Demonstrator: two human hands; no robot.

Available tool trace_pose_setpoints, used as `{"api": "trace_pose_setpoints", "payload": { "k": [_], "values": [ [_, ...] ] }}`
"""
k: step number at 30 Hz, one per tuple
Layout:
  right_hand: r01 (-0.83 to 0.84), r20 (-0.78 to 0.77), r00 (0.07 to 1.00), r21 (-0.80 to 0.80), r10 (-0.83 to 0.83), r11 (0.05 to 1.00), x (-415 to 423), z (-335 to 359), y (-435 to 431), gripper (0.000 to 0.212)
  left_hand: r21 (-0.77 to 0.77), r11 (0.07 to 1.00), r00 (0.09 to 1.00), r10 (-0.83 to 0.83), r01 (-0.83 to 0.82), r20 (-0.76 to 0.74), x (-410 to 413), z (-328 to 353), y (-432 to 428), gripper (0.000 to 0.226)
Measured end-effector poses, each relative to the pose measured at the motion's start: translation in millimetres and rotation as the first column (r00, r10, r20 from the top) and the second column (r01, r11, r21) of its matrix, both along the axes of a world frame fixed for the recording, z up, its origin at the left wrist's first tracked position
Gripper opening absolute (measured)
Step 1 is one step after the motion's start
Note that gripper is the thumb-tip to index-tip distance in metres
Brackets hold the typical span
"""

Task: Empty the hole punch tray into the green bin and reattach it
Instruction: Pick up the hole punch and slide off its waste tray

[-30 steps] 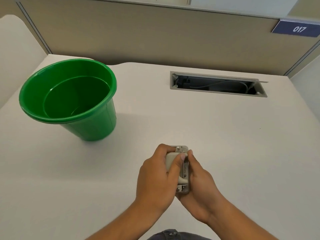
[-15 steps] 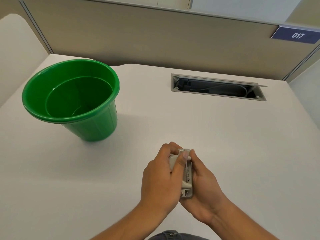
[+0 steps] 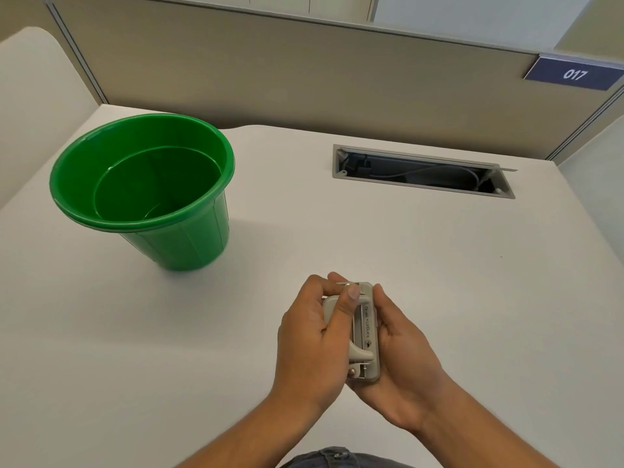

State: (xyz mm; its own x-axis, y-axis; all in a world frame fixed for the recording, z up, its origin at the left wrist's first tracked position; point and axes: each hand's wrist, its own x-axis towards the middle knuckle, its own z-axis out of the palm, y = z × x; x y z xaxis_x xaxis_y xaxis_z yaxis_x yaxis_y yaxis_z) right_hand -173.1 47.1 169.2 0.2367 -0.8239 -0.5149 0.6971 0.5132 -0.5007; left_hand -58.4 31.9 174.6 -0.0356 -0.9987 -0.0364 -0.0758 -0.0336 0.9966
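Note:
A small grey hole punch point(image 3: 365, 332) is held between both hands above the near middle of the white desk point(image 3: 439, 282). My left hand point(image 3: 310, 339) wraps its left side, thumb pressed on the punch's top lever. My right hand point(image 3: 401, 359) cups its right side and underside. The tray on its underside is hidden by my fingers. The green bin point(image 3: 148, 187) stands upright at the far left of the desk, well apart from my hands; its inside looks bare.
An open cable slot point(image 3: 422, 172) with wires inside is set into the desk at the back right. A beige partition wall point(image 3: 304, 76) runs behind the desk, with a blue "017" sign point(image 3: 574, 74) on its right.
Both hands have kept hold of the punch in roughly the same spot; it has tilted slightly, showing more of its right face. The bin has not moved.

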Motion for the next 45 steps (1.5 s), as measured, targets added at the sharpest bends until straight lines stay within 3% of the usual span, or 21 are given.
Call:
{"api": "trace_pose_setpoints", "payload": {
  "k": [7,9,17,29,31,34,36,41,45],
  "values": [
    [-0.313,-0.245,0.933,-0.188,0.264,0.931,-12,17,7,0.038,0.082,0.995,0.996,0.064,-0.059,-0.063,13,2,-14,0.022],
    [-0.382,-0.27,0.908,-0.219,0.321,0.898,-16,22,7,0.044,0.085,0.995,0.996,0.06,-0.054,-0.068,12,4,-15,0.023],
    [-0.441,-0.329,0.877,-0.265,0.35,0.857,-24,28,7,0.055,0.07,0.997,0.997,0.049,-0.045,-0.062,9,5,-12,0.024],
    [-0.501,-0.494,0.808,-0.29,0.321,0.816,-14,30,9,0.063,0.065,0.996,0.994,0.073,-0.067,-0.087,9,6,-11,0.02],
    [-0.507,-0.599,0.758,-0.291,0.259,0.811,-8,27,11,0.062,0.067,0.994,0.99,0.088,-0.08,-0.111,8,7,-12,0.019],
    [-0.488,-0.814,0.578,-0.28,0.065,0.827,1,20,13,0.052,0.067,0.994,0.986,0.1,-0.091,-0.135,6,8,-13,0.019],
    [-0.469,-0.851,0.525,-0.293,-0.003,0.833,5,17,13,0.048,0.067,0.994,0.985,0.098,-0.089,-0.143,5,8,-12,0.018],
    [-0.452,-0.829,0.559,-0.318,-0.013,0.834,5,14,13,0.055,0.062,0.994,0.986,0.101,-0.093,-0.136,5,8,-13,0.019],
    [-0.426,-0.768,0.64,-0.336,0.017,0.84,4,13,12,0.057,0.049,0.994,0.986,0.103,-0.097,-0.129,6,9,-13,0.018]
  ]
}}
